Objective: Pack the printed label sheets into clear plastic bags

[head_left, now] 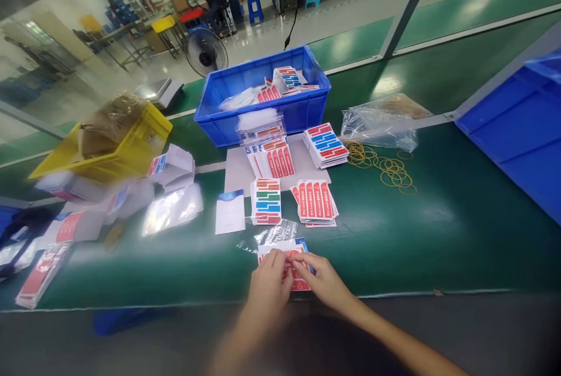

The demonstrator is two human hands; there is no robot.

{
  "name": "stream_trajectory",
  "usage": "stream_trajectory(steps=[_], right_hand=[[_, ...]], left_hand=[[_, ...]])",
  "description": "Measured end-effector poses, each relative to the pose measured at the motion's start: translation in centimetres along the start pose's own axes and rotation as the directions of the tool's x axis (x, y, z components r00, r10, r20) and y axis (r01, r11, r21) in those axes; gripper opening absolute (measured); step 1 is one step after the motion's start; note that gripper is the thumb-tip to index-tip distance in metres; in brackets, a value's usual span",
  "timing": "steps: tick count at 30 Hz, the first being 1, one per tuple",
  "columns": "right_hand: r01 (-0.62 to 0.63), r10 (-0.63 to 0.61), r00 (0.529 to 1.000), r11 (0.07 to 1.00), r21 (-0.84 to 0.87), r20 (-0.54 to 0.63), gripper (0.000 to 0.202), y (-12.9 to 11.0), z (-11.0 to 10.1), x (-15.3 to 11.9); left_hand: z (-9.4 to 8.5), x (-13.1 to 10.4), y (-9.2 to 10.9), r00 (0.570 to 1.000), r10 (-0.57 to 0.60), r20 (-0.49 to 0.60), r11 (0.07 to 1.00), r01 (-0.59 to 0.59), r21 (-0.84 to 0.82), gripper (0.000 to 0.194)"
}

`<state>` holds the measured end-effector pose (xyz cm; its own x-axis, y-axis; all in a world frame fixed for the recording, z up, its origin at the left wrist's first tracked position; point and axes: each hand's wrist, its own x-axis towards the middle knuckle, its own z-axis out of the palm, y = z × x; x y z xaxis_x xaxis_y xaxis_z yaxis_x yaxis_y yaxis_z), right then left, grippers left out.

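Observation:
Both hands meet over a small set of cards point(300, 283) at the table's front edge. My left hand point(270, 279) has its fingers bent and pressed on the set's left part. My right hand point(319, 278) pinches near the set's upper middle; what lies between its fingertips is too small to make out. A clear plastic bag point(276, 234) lies crumpled just beyond them. Farther back are a stack of multicoloured label cards point(267, 202), a stack of red label cards point(316, 200) and a white booklet point(230, 212).
A blue bin point(267, 116) with cards stands behind, beside blue-and-red cards point(325, 145). Yellow rubber bands point(390, 171) and plastic bags point(381, 121) lie right. A yellow bin point(131, 142) and blurred card piles are left; a large blue bin point(517, 124) is far right.

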<state>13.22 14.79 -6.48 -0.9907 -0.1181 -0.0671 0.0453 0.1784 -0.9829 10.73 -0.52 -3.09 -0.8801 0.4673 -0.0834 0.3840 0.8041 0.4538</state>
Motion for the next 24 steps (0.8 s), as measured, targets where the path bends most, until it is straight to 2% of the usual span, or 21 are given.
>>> stream_trajectory(steps=[6,11,14,24], right_hand=[[-0.022,0.022,1.0,1.0,0.007,0.004,0.027,-0.3,-0.2,0.0],[-0.052,0.053,0.998,0.998,-0.032,0.023,0.024,-0.6,-0.2,0.0],[-0.07,0.071,0.997,0.997,-0.037,0.031,0.021,-0.7,-0.2,-0.2],[-0.086,0.088,0.996,0.993,-0.081,0.017,0.022,-0.6,0.0,0.0]], left_hand=[[0.6,-0.1,-0.7,0.998,-0.065,-0.024,0.998,0.066,0.022,0.014],[-0.1,-0.2,-1.1,0.992,-0.1,0.075,0.962,0.115,-0.248,0.016],[-0.4,-0.2,-1.2,0.983,-0.131,0.126,0.921,0.167,-0.353,0.016],[-0.4,0.0,-0.7,0.984,-0.052,0.172,0.881,0.126,-0.456,0.016]])
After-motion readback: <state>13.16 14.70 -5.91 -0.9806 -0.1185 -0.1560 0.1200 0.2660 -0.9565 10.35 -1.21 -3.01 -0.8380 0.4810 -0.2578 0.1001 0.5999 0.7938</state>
